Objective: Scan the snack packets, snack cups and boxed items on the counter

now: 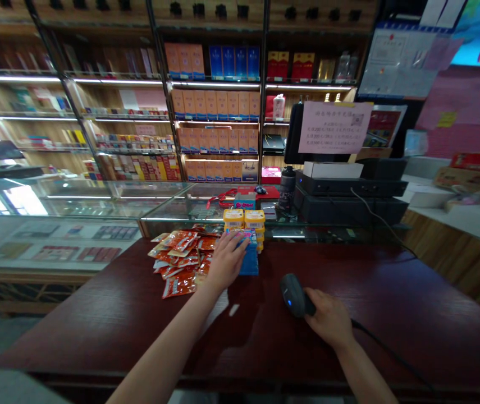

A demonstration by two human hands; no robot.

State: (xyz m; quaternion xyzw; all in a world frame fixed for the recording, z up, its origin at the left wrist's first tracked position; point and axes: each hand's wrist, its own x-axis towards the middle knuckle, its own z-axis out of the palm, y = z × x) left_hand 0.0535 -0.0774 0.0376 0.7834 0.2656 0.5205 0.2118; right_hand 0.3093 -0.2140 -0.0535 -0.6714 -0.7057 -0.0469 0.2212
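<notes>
At the dark-red worktop (96, 334), a barcode scanner (292, 294) is clamped in the fingers of the right hand (331, 318), while the left hand (226, 261), its grip unclear, partly covers a blue packet (250, 264) near orange sachets (181, 259) and yellow tubs (234, 217).

Well beyond the hands (330, 317) stand shelved orange boxes (216, 105), a dark bottle (287, 189) and a monitor (294, 134) bearing paper (334, 127).

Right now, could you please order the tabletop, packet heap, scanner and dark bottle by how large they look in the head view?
1. Tabletop
2. Packet heap
3. Scanner and dark bottle: unranked, since they look close in size and the scanner is nearer the camera.
</notes>
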